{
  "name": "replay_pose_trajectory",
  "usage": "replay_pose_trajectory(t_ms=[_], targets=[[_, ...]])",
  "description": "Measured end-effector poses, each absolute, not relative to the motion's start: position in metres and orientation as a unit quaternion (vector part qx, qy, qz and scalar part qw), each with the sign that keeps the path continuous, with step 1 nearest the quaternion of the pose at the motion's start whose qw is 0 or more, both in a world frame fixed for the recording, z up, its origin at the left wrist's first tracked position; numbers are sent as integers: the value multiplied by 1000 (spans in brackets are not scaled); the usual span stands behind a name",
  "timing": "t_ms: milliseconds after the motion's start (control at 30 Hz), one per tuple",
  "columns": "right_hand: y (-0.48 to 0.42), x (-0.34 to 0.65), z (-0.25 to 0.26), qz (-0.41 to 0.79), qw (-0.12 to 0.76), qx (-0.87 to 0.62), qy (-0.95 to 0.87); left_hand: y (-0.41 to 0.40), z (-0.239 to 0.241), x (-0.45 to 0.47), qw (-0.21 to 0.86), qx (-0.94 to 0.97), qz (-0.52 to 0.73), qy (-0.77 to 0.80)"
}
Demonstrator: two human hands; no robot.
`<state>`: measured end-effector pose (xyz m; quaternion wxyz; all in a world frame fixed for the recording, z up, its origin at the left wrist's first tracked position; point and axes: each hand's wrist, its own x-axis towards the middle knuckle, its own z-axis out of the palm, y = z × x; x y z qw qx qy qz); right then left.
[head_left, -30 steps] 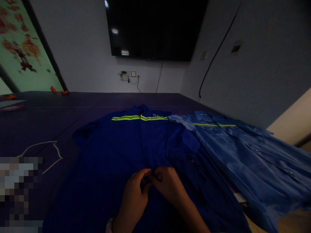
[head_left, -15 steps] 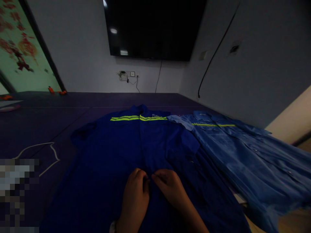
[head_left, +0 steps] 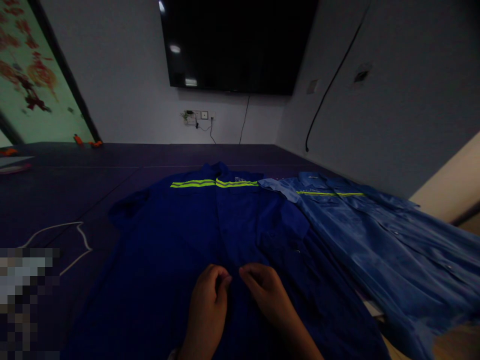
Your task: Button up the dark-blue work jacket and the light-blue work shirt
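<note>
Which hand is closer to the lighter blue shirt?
Right. The right hand is over the darker shirt, on the side toward the lighter blue shirt; the left hand is over it too, but farther left.

And the hands come apart! A second ago the fingertips met over the front of the dark blue work shirt (head_left: 180, 235); now a strip of its cloth shows between them. The left hand (head_left: 208, 302) has drawn back and the right hand (head_left: 267, 287) has eased away the other way, both a touch lower. The pale band (head_left: 173, 354) at the left wrist slips almost out of view.
</note>
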<state>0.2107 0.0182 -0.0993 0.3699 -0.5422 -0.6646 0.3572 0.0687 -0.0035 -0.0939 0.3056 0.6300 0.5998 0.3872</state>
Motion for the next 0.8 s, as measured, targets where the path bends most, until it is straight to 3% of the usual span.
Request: replay_pose_trajectory(t_ms=[467, 800], targets=[[16, 213, -97, 418, 398, -512, -636, -4, -96, 67, 327, 612, 429, 578], [16, 208, -98, 374, 364, -543, -658, -4, -91, 67, 331, 611, 428, 578]])
